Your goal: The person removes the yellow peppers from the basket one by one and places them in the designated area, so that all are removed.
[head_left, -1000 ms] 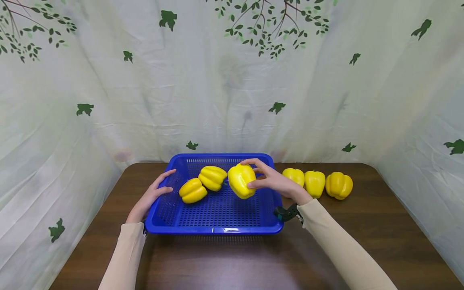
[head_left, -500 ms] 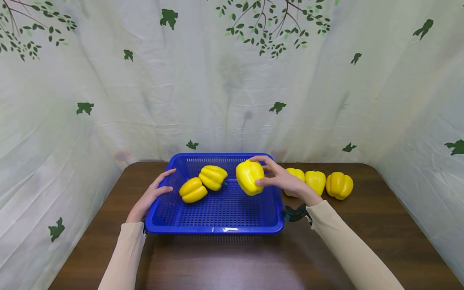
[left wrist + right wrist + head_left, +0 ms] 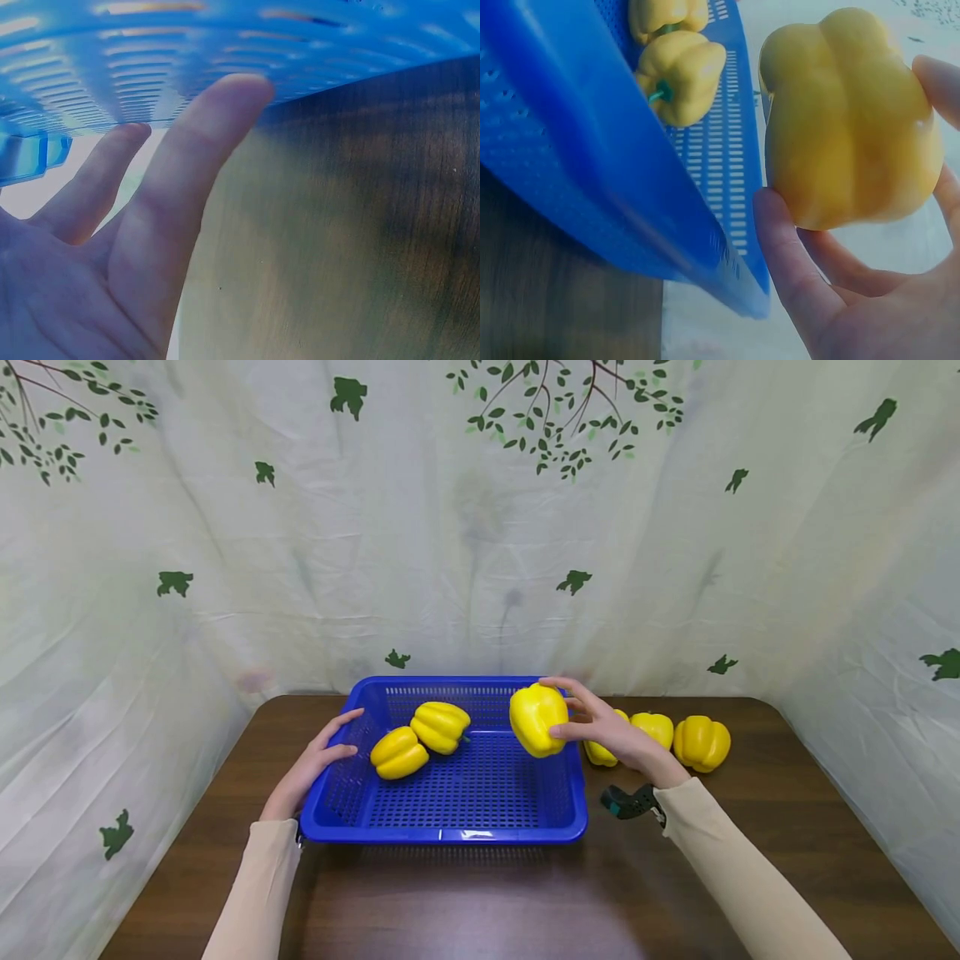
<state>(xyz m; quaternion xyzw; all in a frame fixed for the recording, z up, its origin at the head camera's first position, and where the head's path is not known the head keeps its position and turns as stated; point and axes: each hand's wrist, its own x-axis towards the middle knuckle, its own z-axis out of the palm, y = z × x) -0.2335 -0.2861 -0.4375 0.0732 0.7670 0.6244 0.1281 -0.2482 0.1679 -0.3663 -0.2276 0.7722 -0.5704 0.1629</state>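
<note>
My right hand (image 3: 611,731) grips a yellow bell pepper (image 3: 538,720) by its sides, raised over the right end of a blue plastic basket (image 3: 442,837). In the right wrist view, fingertips and thumb spread around the lower part of this pepper (image 3: 847,127). My left hand (image 3: 315,764) lies along the basket's left side; its fingers (image 3: 191,165) extend straight against the slotted outer wall (image 3: 135,75). Two more yellow bell peppers, one nearer the front (image 3: 399,753) and one behind it (image 3: 440,727), lie on their sides in the basket's left half.
To the right of the basket, three yellow bell peppers stand in a row on the brown wooden table (image 3: 757,843): one partly behind my hand (image 3: 600,754), a middle one (image 3: 656,727) and a right one (image 3: 701,743). A pale leaf-print curtain (image 3: 480,527) hangs behind the table.
My right hand has moved right and slightly upward with the bell pepper, from above the basket's middle-right to over its right rim. The left hand and basket have stayed put.
</note>
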